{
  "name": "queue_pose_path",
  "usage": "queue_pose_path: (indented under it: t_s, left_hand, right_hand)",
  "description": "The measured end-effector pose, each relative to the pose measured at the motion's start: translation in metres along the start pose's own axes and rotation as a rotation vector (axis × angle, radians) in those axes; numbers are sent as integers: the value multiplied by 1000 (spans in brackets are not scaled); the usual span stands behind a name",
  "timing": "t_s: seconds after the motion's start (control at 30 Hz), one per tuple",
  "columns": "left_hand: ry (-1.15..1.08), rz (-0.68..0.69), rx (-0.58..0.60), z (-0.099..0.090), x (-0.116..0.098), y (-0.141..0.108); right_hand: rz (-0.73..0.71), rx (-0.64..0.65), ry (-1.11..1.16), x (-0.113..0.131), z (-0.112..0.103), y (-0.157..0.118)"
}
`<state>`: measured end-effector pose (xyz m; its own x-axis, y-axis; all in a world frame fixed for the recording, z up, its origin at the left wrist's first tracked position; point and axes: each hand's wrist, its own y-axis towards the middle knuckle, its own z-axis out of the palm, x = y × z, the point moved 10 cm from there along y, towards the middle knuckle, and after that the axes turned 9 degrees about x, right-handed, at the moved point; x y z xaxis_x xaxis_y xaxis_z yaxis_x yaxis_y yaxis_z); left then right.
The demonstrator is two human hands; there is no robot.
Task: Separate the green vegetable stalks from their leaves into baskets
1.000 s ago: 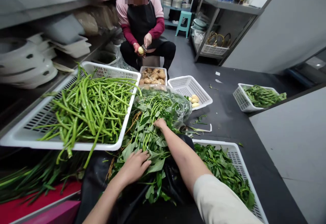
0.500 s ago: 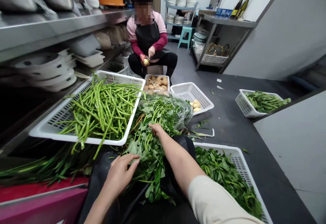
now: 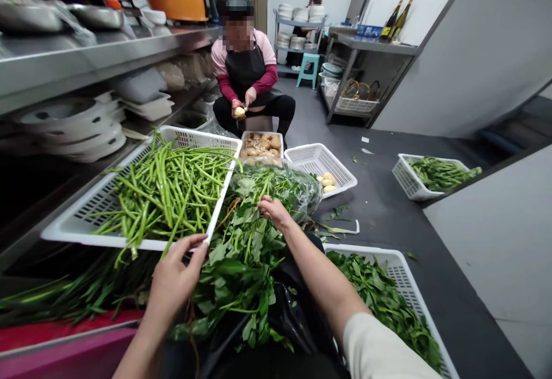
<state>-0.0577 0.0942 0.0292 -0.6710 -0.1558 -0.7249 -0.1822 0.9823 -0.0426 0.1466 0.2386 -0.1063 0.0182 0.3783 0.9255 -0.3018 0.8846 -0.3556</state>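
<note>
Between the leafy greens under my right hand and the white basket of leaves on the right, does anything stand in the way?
Yes. Between the leafy greens and the white basket, the right forearm crosses diagonally, and beside it is what looks like a black-covered knee.

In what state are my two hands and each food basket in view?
Left hand: curved fingers near bean basket
Right hand: fingers curled at leafy greens
Bean basket: heaped, beans overhanging
Near-right basket: leaf-filled
Middle basket: few pale potatoes
Back basket: brown potatoes, well filled
Far-right basket: heaped greens
</note>
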Motion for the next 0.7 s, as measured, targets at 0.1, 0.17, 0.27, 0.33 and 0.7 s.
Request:
queue_pose_path:
  t_s: [0.1,0.17,0.27,0.33,0.7]
  left_hand:
    - [-46,27,60,2,-32,26]
    - [-62,50,94,8,-60,43]
    - [-149,103,272,38,-103,65]
    - [-247,84,443,66,-119,73]
    - [-745,-174,463,96,-66,90]
  right_hand:
    - [-73,19,73,24,-12,-24]
    - [-132,42,122,40,-14,-37]
    - [-249,104,127,71,-5,-48]
    - [-324,111,56,91,-1,-51]
    - [-490,-117,-281,98,-26,-157]
